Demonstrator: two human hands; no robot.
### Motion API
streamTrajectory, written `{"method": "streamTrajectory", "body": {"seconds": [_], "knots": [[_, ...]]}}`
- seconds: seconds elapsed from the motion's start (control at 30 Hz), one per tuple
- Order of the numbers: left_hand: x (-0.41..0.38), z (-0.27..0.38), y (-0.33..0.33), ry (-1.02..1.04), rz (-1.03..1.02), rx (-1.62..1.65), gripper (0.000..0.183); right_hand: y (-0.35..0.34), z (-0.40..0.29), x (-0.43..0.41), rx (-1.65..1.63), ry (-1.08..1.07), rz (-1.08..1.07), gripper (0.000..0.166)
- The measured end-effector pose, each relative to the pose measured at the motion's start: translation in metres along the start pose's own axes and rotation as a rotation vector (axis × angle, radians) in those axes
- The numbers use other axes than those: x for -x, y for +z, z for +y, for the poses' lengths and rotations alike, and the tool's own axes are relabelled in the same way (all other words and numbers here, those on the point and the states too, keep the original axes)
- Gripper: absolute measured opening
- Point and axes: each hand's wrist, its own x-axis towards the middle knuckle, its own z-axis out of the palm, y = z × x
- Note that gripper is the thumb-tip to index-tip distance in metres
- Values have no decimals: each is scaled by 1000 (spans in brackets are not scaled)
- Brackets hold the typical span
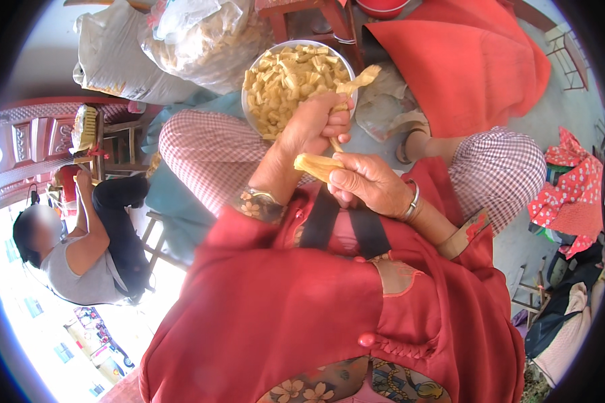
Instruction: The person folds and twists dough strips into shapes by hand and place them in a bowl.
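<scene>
My left hand [318, 122] is closed around a pale yellow strip [362, 79], whose frayed, flattened end sticks out past the fist. Between thumb and fingers, my right hand [370, 182] pinches a folded yellow bundle [316, 166]; its material is hard to tell. A thin yellow strand [336, 144] runs from the left fist down to the right fingers. Just beyond my hands stands a round, white-rimmed basin [245, 103], heaped with short folded yellow pieces [290, 83]. My left hand is in front of its near right edge.
Behind the basin are a clear plastic bag [206, 48] of similar pieces, a white woven sack [113, 55] and a red wooden stool [302, 15]. Red cloth [469, 65] lies ahead right. At left another person [88, 252] sits holding something. A yellow basket [84, 128] stands beyond them.
</scene>
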Motion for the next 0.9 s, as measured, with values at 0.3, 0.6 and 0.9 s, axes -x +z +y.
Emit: {"method": "streamTrajectory", "body": {"seconds": [0.3, 0.6, 0.9], "knots": [[15, -12, 26, 43, 205, -127, 20, -16, -7, -12, 484, -510, 619, 28], [35, -13, 40, 62, -32, -206, 16, -24, 15, -37, 447, -480, 698, 26], [45, -19, 39, 1001, 382, -1596, 19, -40, 19, -40, 541, -286, 546, 33]]}}
